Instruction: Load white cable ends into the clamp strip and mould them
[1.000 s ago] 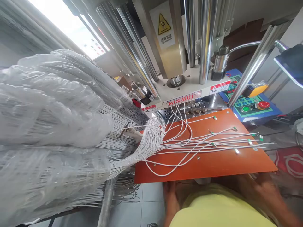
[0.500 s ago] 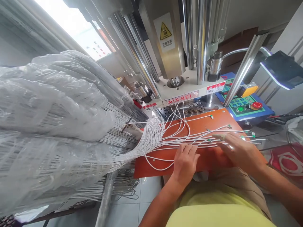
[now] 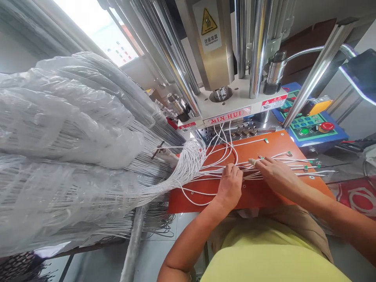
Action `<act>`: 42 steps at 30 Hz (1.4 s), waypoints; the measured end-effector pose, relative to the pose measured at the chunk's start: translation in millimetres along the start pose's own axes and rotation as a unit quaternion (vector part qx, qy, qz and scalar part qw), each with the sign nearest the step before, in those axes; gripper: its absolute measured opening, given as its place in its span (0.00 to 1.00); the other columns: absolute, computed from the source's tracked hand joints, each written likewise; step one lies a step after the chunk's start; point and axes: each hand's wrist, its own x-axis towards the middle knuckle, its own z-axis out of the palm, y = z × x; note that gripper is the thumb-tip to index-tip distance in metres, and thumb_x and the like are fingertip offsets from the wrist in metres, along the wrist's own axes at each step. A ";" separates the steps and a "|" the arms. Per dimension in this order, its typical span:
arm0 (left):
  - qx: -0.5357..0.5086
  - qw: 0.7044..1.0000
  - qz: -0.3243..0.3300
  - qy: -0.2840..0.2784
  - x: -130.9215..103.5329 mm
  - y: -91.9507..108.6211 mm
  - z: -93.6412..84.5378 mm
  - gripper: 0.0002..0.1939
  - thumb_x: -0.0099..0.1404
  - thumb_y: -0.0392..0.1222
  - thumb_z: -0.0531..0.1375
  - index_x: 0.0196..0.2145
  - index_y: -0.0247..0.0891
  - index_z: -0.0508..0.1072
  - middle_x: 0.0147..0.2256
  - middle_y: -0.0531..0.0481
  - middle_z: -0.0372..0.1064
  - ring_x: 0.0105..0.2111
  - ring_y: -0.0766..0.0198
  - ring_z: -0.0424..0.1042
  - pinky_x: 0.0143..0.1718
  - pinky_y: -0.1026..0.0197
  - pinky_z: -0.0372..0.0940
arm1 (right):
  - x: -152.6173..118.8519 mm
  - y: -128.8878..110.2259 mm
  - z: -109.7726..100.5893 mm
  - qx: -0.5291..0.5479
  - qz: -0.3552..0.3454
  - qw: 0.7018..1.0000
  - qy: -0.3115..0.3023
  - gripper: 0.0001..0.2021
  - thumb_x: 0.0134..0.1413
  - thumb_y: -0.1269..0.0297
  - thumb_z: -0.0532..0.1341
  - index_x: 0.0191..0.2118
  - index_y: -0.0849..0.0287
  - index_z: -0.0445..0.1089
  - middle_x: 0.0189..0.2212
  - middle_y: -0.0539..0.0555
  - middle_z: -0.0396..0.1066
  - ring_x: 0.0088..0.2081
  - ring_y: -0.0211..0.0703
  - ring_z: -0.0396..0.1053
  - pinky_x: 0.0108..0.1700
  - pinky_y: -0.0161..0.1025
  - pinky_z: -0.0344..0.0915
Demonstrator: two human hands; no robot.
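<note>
Many thin white cables fan out across an orange-red board, several ending in small green connectors. My left hand rests over the strands near the middle of the board, fingers curled round some of them. To its right, my right hand reaches in palm down over the same strands, its fingers bent together on them. A pale cover wraps one of its fingertips. Its thumb is hidden, as is how many cables each hand holds.
Behind the board stands a press with a high-temperature label. A blue control box with green and red buttons is on the right. Plastic-wrapped cable bundles fill the left side. A lamp hangs at the far right.
My right hand has moved left along the cables, closer to my left hand, uncovering connectors at the right. My left hand has shifted slightly up and curled tighter. The view has tilted a little.
</note>
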 end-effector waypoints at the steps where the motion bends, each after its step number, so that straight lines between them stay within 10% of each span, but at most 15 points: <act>1: 0.017 1.000 0.008 0.002 -2.1 0.4 -0.3 0.04 0.68 0.32 0.55 0.38 0.37 0.69 0.42 0.44 0.67 0.49 0.53 0.61 0.50 0.51 0.63 | -0.1 2.4 -0.7 -0.010 0.006 1.000 0.006 0.25 0.56 0.81 0.49 0.59 0.65 0.62 0.40 0.58 0.75 0.41 0.51 0.68 0.37 0.43 0.60; 8: 0.053 0.998 0.038 0.027 -31.4 -3.7 0.1 0.05 0.70 0.34 0.54 0.35 0.37 0.68 0.34 0.48 0.67 0.39 0.58 0.63 0.47 0.52 0.61 | -13.6 26.3 -19.3 0.021 0.041 0.997 0.068 0.24 0.58 0.77 0.50 0.59 0.62 0.65 0.33 0.57 0.72 0.37 0.49 0.66 0.38 0.43 0.61; 14: 0.019 0.997 0.004 0.081 -44.9 -2.8 3.1 0.04 0.70 0.35 0.56 0.35 0.37 0.70 0.34 0.48 0.70 0.37 0.58 0.64 0.40 0.55 0.63 | -12.2 -3.2 -21.7 0.156 -0.042 0.986 0.033 0.27 0.60 0.79 0.47 0.62 0.54 0.62 0.40 0.55 0.74 0.43 0.46 0.67 0.42 0.42 0.63; 29: 0.003 0.991 0.014 0.132 -46.8 -0.7 13.9 0.08 0.70 0.34 0.54 0.43 0.37 0.72 0.52 0.46 0.70 0.57 0.55 0.63 0.57 0.53 0.62 | -19.5 -17.3 4.6 0.116 -0.034 0.992 -0.026 0.29 0.63 0.76 0.48 0.68 0.58 0.50 0.46 0.57 0.73 0.47 0.52 0.63 0.47 0.48 0.57; 42: -0.010 0.995 0.089 0.033 -38.4 -5.0 12.9 0.09 0.69 0.31 0.51 0.41 0.36 0.70 0.36 0.46 0.68 0.39 0.56 0.62 0.45 0.53 0.64 | -44.2 -73.4 1.2 -0.078 -0.006 0.996 -0.034 0.22 0.54 0.76 0.55 0.56 0.68 0.62 0.35 0.59 0.70 0.36 0.52 0.66 0.38 0.48 0.58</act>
